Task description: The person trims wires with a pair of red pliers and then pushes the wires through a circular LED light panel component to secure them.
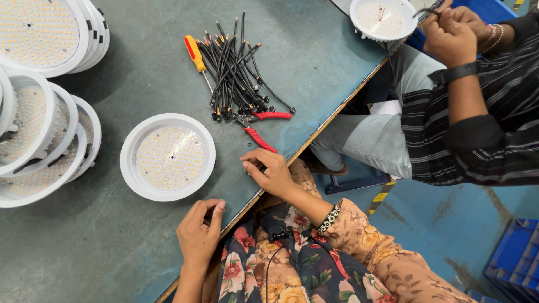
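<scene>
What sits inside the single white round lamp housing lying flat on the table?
Inside the white round lamp housing, a disc of small yellowish LED dots fills the recess. Whatever lies beneath that disc is covered.

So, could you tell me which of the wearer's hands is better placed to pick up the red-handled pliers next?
Probably the right hand. It rests on the table edge directly beside the red-handled pliers, fingers pinched together. The left hand sits lower at the table edge, nearer the single white round LED lamp and farther from the pliers.

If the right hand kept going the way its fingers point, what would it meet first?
The right hand rests on the table edge, fingers pinched and pointing up-left. The red-handled pliers lie first in that line, with the black cable bundle beyond. Exact direction is somewhat uncertain.
</scene>
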